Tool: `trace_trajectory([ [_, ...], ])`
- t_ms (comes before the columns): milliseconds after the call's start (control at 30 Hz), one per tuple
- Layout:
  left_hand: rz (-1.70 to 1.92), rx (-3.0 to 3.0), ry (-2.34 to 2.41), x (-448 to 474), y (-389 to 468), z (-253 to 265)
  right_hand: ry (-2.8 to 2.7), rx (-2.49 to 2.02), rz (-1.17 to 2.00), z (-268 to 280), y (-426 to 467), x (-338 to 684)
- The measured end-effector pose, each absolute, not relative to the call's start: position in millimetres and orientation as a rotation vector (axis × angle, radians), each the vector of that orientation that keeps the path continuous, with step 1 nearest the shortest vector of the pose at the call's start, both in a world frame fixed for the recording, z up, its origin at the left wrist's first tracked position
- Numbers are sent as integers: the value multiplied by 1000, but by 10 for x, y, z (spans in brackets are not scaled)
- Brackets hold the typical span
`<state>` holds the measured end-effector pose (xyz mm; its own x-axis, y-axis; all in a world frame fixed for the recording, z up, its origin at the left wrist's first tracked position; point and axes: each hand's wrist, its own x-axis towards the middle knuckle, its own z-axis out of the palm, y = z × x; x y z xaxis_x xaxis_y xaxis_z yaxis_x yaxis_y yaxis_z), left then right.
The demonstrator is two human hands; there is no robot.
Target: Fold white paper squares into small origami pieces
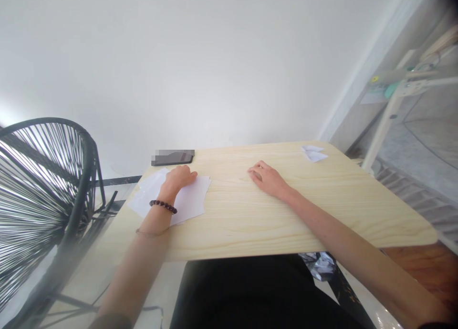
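My left hand [181, 176], a dark bead bracelet at its wrist, rests on several loose white paper sheets [191, 202] at the table's left side. Its fingers are curled in and closed. Their tips are hidden, so whether they grip a sheet does not show. On the bare wood near the middle lies my right hand [268, 179]. Loosely bent, its fingers leave a gap to the thumb, and nothing is held. A folded white paper piece [314, 153] lies at the back right, apart from both hands.
A black phone [173, 158] lies at the table's back left corner. The light wood table [229, 224] stands against a white wall [229, 71]. A black corded chair [46, 186] is on the left. At the right stands a white frame [386, 124].
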<state>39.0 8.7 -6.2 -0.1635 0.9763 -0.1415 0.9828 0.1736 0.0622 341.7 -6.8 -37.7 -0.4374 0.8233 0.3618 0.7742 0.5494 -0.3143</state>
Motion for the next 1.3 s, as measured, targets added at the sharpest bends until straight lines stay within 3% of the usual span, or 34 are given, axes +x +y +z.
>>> trace_trajectory([
  [767,-53,2017,2295,431,31,11,-2316,-1292,140,-372,-68,3398],
  [1100,826,1807,2028,252,-57,152,-2314,-1280,125,-381,-70,3415],
  [1300,1160,1539,1824,330,-60,203,-2314,-1275,131,-385,-65,3422],
])
